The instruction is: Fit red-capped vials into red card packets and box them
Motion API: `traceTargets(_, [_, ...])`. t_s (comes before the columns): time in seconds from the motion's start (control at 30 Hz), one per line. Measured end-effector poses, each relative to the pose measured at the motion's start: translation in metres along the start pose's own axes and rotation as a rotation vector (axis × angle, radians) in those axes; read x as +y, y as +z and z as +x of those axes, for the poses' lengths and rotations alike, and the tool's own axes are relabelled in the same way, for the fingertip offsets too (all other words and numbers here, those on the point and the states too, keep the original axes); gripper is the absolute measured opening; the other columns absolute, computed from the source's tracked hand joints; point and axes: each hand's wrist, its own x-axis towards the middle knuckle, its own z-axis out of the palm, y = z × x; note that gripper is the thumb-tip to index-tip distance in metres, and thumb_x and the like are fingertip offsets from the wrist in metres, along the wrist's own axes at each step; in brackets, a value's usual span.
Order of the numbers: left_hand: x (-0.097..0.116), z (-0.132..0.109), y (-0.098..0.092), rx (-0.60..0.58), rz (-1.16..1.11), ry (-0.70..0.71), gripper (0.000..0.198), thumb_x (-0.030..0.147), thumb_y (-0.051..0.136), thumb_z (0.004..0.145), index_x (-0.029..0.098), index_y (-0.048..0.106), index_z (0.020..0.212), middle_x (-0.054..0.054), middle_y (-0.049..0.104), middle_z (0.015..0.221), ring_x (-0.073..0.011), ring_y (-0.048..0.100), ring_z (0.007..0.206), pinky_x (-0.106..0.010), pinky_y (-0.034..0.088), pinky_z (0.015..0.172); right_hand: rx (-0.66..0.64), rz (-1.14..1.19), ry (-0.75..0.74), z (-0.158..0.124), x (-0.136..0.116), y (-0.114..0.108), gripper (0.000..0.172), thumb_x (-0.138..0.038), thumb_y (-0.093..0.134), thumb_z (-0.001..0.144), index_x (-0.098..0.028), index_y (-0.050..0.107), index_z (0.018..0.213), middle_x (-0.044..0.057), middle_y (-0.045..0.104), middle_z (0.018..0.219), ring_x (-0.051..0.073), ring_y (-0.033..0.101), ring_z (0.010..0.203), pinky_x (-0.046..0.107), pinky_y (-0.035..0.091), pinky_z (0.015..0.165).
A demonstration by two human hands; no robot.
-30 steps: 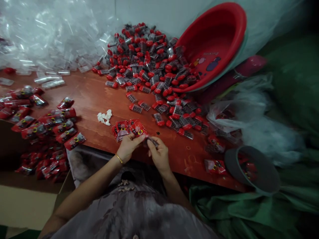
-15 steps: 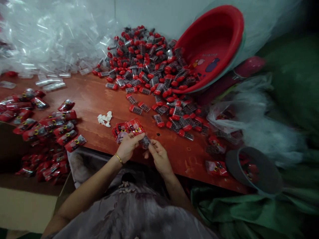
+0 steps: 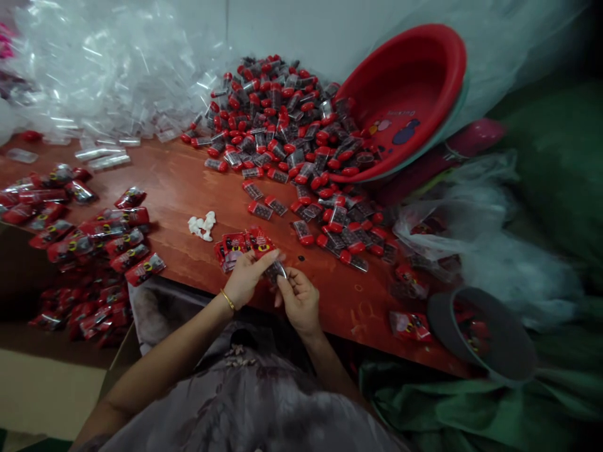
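Between my two hands, near the table's front edge, is a small clear plastic container (image 3: 275, 270) with dark contents; blur and fingers hide part of it. My left hand (image 3: 245, 277), with a gold bracelet at the wrist, closes its thumb and fingers on the container's left end. Fingertips of my right hand (image 3: 300, 300) pinch its right end. Just beyond my left hand lie red printed sachets (image 3: 232, 246) in a small pile. Left of them sit some crumpled white bits (image 3: 202, 225).
A heap of red-capped clear containers (image 3: 277, 119) spills from a tilted red basin (image 3: 424, 75). Filled red packets (image 3: 117, 229) lie at left, above an open box (image 3: 47, 392) with more. Empty clear plastic pieces (image 3: 122, 69) pile up behind. A grey round container (image 3: 494, 339) stands at right.
The view has shifted slightly, so the table's things sit a little lower. My hands remain on the small container, my right fingers slightly repositioned at its end.
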Motion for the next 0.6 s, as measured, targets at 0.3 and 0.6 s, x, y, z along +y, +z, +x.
traceTargets(0.3, [0.004, -0.006, 0.006, -0.104, 0.119, 0.098, 0.034, 0.043, 0.078, 0.057, 0.012, 0.067, 0.065, 0.0, 0.06, 0.057, -0.0085, 0.051, 0.053, -0.021, 0.04, 0.052, 0.029, 0.151, 0.072, 0.001, -0.001, 0.003, 0.025, -0.043, 0.06, 0.078, -0.018, 0.057, 0.081, -0.004, 0.061, 0.058, 0.005, 0.045, 0.032, 0.017, 0.034, 0.032])
traceTargets(0.6, [-0.011, -0.011, 0.001, -0.058, 0.059, 0.138, 0.037, 0.049, 0.071, 0.065, 0.013, 0.066, 0.068, 0.001, 0.061, 0.061, -0.0073, 0.05, 0.055, -0.02, 0.041, 0.054, 0.101, 0.108, 0.064, 0.002, -0.002, 0.004, 0.026, -0.044, 0.059, 0.079, -0.017, 0.057, 0.078, -0.005, 0.057, 0.052, 0.005, 0.044, 0.032, 0.016, 0.033, 0.032])
